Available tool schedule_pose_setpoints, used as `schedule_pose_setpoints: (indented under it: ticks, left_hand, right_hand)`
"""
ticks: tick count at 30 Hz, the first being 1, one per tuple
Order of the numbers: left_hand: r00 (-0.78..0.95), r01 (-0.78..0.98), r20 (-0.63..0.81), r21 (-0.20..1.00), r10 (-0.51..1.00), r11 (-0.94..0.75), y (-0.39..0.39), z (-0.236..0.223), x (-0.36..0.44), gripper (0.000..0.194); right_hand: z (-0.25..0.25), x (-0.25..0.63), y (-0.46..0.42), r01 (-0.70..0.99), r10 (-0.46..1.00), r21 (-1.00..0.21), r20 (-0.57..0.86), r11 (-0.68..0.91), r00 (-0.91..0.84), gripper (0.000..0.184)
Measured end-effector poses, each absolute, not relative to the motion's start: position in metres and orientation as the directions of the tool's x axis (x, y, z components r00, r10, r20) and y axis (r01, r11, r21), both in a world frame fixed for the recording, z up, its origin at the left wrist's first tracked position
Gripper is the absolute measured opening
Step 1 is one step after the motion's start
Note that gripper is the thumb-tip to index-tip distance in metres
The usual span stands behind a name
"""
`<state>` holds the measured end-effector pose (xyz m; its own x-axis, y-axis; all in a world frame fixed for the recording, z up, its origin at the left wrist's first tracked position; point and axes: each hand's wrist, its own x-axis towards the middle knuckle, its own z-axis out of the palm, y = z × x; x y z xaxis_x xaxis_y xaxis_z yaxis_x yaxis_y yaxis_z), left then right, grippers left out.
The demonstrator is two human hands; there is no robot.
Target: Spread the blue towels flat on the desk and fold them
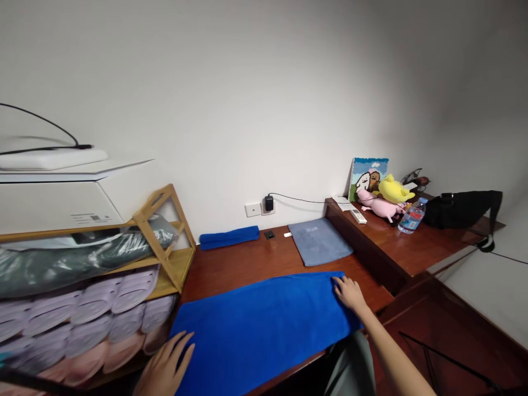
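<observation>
A bright blue towel [264, 330] lies spread in a long flat strip along the front of the brown desk [239, 269]. My left hand [165, 366] is at the towel's near left end, its fingers apart and stretched over the edge. Near the far right corner, my right hand [350, 292] rests on the cloth with its fingers extended and slightly bent. Behind the spread towel, a folded blue towel [229, 237] lies against the wall. A grey-blue folded towel [319, 241] with pale lettering lies flat at the back right.
To the left, a wooden rack [187, 264] holds several lilac and pink slippers [93, 302] and a white box [53, 203]. On the raised right desktop stand a water bottle [412, 216], plush toys [383, 206], a remote [358, 216] and a black bag [457, 209]. A charger [269, 203] is plugged into the wall.
</observation>
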<state>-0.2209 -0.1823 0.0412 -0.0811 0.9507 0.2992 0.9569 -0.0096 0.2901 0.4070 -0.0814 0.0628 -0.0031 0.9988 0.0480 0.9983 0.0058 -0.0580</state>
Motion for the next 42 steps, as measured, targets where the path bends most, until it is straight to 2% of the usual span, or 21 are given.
schedule_pose_setpoints:
  ticks: [3,8,11,16,20,23,28,31,37,42]
  left_hand:
    - [-0.069,0.944,0.257,0.331,0.964,-0.02,-0.137,0.065,-0.218,0.052]
    - [-0.072,0.957,0.176,0.289,0.982,0.019,-0.096,0.073,-0.228,0.048]
    - [-0.113,0.972,0.177,0.221,0.978,0.072,-0.086,0.066,-0.235,0.047]
    - [-0.111,0.985,0.153,0.149,0.982,0.088,-0.076,0.057,-0.241,0.058]
    - [-0.136,0.986,0.185,0.125,0.973,0.114,-0.076,0.049,-0.24,0.059]
    - [-0.158,0.983,0.25,0.129,0.955,0.129,-0.077,0.041,-0.24,0.061]
    - [-0.167,0.973,0.304,0.204,0.938,0.108,-0.072,0.03,-0.25,0.062]
    - [-0.197,0.957,0.325,0.267,0.925,0.109,-0.067,0.026,-0.259,0.058]
    - [-0.246,0.931,0.327,0.341,0.913,0.128,-0.066,0.028,-0.265,0.058]
    - [-0.196,0.971,0.426,0.207,0.883,0.115,-0.077,0.038,-0.247,0.058]
  right_hand:
    - [0.066,0.411,-0.056,0.999,0.999,-0.05,0.037,-0.007,0.009,0.049]
    - [0.064,0.423,-0.025,0.996,0.998,-0.078,0.041,-0.047,0.05,0.047]
    - [0.064,0.429,-0.008,0.981,0.999,-0.188,0.007,-0.051,0.054,0.049]
    - [0.064,0.437,0.021,0.951,0.999,-0.309,-0.048,-0.027,0.013,0.028]
    - [0.061,0.441,0.033,0.905,0.998,-0.425,-0.05,0.012,-0.037,0.032]
    - [0.057,0.444,0.033,0.863,0.994,-0.502,-0.046,0.06,-0.096,0.033]
    - [0.052,0.449,0.034,0.804,0.992,-0.591,-0.056,0.06,-0.116,0.015]
    - [0.052,0.45,0.04,0.765,0.997,-0.643,-0.02,0.043,-0.073,0.016]
    - [0.051,0.442,0.051,0.728,0.985,-0.686,0.133,0.01,0.112,0.032]
    - [0.034,0.419,0.039,0.782,0.959,-0.616,0.152,-0.098,0.24,0.041]
